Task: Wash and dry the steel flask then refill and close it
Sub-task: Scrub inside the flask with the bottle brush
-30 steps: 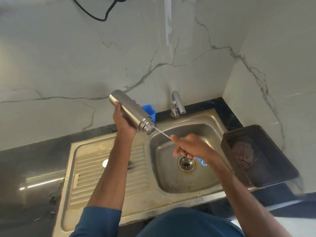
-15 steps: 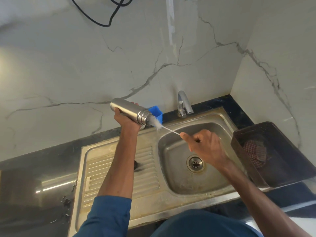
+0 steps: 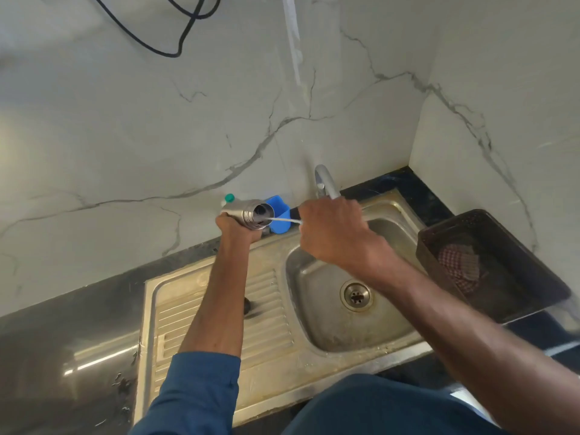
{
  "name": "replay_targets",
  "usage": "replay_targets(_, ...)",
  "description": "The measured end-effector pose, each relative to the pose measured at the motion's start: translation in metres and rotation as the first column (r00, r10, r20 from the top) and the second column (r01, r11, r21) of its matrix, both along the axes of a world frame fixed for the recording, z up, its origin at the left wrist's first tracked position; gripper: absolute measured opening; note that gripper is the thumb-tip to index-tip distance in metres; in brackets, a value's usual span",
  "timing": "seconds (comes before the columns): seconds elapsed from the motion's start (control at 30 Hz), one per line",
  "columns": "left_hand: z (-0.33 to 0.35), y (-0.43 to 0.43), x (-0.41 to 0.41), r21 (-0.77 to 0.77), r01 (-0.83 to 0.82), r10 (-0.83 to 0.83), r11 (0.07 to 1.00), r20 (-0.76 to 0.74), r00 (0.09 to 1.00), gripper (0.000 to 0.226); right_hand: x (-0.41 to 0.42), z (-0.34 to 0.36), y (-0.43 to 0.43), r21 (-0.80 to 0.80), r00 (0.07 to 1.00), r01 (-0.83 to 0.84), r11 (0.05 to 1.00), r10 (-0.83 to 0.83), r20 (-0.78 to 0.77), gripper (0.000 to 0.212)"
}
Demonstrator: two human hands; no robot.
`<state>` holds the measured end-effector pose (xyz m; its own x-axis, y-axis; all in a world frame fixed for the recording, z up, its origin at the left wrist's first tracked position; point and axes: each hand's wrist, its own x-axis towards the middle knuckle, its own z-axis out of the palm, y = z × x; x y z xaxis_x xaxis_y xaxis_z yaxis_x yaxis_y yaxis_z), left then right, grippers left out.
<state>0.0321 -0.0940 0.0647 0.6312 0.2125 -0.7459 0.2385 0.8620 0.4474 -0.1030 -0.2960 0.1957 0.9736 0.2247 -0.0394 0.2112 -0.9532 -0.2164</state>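
My left hand [image 3: 236, 227] grips the steel flask [image 3: 249, 213] from below, holding it sideways above the back rim of the sink with its open mouth turned toward me. A thin white brush stem [image 3: 284, 219] runs out of the mouth to my right hand [image 3: 334, 231], which grips its handle. The brush head is hidden inside the flask. No cap is on the flask.
The steel sink [image 3: 332, 334] has a drain [image 3: 356, 295] and a ribbed draining board [image 3: 219, 321] with a small dark object [image 3: 248, 304] on it. A tap [image 3: 324, 180] and blue holder [image 3: 279, 216] stand behind. A dark basket [image 3: 508, 296] holds a checked cloth [image 3: 459, 268].
The flask has turned its mouth toward me and lowered toward the sink's back rim. My right hand moved up and closer to the flask, pushing the brush in.
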Motion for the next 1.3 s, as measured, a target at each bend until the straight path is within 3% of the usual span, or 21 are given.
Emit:
replay_targets(0.1, 0.009, 0.000, -0.002, -0.013, -0.047, 0.046, 0.999, -0.060, 0.997, 0.047, 0.004, 0.011, -0.012, 0.036, 0.995, -0.022, 0.999, 0.018, 0.096, 0.006)
replay_targets(0.23, 0.000, 0.003, -0.005, 0.041, 0.049, -0.043, 0.998, -0.140, 0.989, 0.053, 0.012, -0.002, 0.000, 0.223, 0.993, -0.121, 0.967, 0.118, 0.028, 0.029)
replay_targets(0.33, -0.008, 0.005, -0.005, 0.060, 0.102, -0.087, 0.993, -0.208, 0.974, 0.053, 0.008, -0.013, 0.009, 0.202, 0.986, -0.129, 0.971, 0.104, 0.131, 0.012)
replay_targets(0.4, -0.005, 0.003, -0.010, 0.038, 0.114, -0.105, 0.993, -0.182, 0.978, 0.050, 0.004, -0.012, 0.007, 0.233, 0.970, -0.181, 0.955, 0.134, 0.204, 0.019)
replay_targets(0.5, -0.006, 0.007, -0.015, 0.007, 0.107, -0.105, 0.994, -0.142, 0.984, 0.047, -0.004, 0.007, -0.006, 0.244, 0.945, -0.260, 0.934, 0.194, 0.265, 0.048)
replay_targets(0.63, -0.011, 0.006, -0.020, 0.022, 0.088, -0.085, 0.996, -0.108, 0.990, 0.048, -0.010, 0.028, -0.011, 0.263, 0.931, -0.299, 0.917, 0.219, 0.292, 0.048)
replay_targets(0.73, -0.007, 0.000, -0.022, -0.015, 0.106, -0.107, 0.994, -0.025, 0.994, 0.046, -0.004, 0.020, 0.009, 0.266, 0.945, -0.293, 0.918, 0.236, 0.227, 0.050)
replay_targets(0.83, -0.008, 0.005, -0.021, -0.052, 0.067, -0.068, 0.996, -0.022, 0.997, 0.045, 0.005, 0.000, 0.018, 0.422, 0.973, -0.221, 0.879, 0.169, 0.159, 0.045)
replay_targets(0.9, -0.011, 0.015, -0.018, -0.105, -0.008, 0.006, 0.994, -0.020, 1.000, 0.047, 0.008, -0.003, 0.007, 0.604, 0.997, -0.074, 0.794, 0.042, 0.066, 0.034)
replay_targets(1.03, -0.002, 0.012, -0.022, -0.109, -0.115, 0.125, 0.987, 0.081, 0.989, 0.048, 0.006, -0.004, -0.007, 0.865, 0.963, 0.265, 0.427, -0.074, -0.259, 0.022)
replay_targets(1.2, -0.012, 0.007, -0.017, -0.149, -0.237, 0.265, 0.960, 0.217, 0.939, 0.044, 0.006, -0.032, 0.017, 0.849, 0.874, 0.483, 0.212, -0.164, -0.457, 0.023)
replay_targets(1.3, -0.021, 0.017, -0.010, -0.144, -0.264, 0.296, 0.954, 0.293, 0.909, 0.047, 0.010, -0.030, 0.001, 0.802, 0.797, 0.597, 0.000, -0.113, -0.594, 0.018)
